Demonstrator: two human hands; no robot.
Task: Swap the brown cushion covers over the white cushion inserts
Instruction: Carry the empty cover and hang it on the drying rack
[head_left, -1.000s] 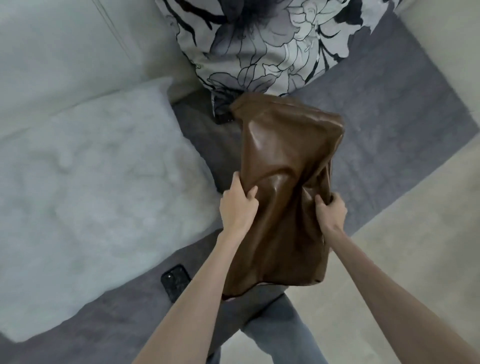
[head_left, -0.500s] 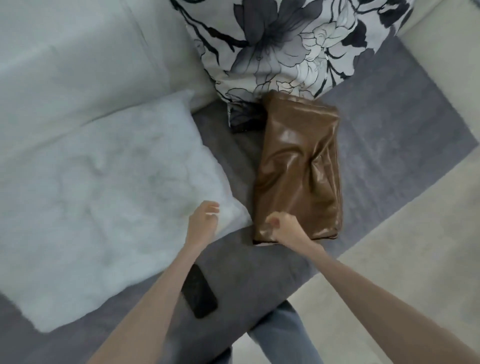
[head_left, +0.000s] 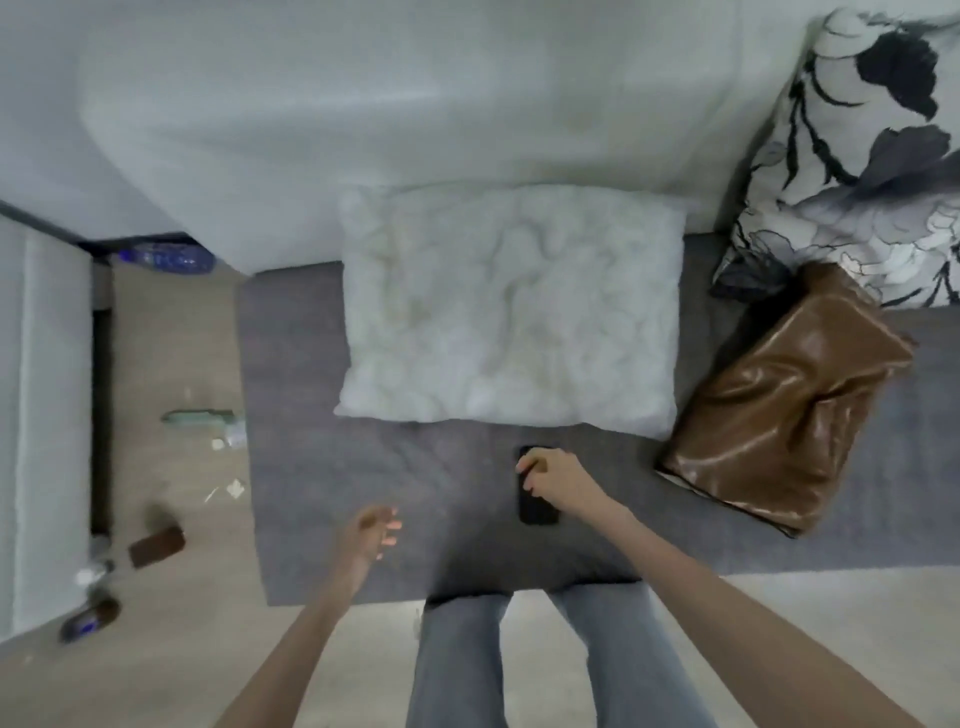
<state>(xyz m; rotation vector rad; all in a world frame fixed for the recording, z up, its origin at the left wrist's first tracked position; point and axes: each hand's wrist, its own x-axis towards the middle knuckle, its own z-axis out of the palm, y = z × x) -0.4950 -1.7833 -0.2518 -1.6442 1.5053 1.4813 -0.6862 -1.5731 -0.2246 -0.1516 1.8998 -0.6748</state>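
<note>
A bare white cushion insert (head_left: 511, 317) lies flat on the grey sofa seat (head_left: 311, 415), against the backrest. To its right a brown leather-look cushion (head_left: 779, 410) lies on the seat, with neither hand touching it. My right hand (head_left: 553, 480) is just in front of the insert, its fingers curled over the top end of a black phone (head_left: 535, 506) that lies on the seat. My left hand (head_left: 371, 535) hovers over the seat's front part with relaxed fingers and holds nothing; it is blurred.
A black-and-white floral pillow (head_left: 862, 171) leans at the back right, touching the brown cushion. My legs in jeans (head_left: 524, 660) stand at the seat's front edge. Small objects, among them a brown box (head_left: 156, 545), litter the wooden floor at left.
Both hands have let go of the brown cushion, which now lies on the seat at right. My right hand has moved onto the phone. The view has swung left.
</note>
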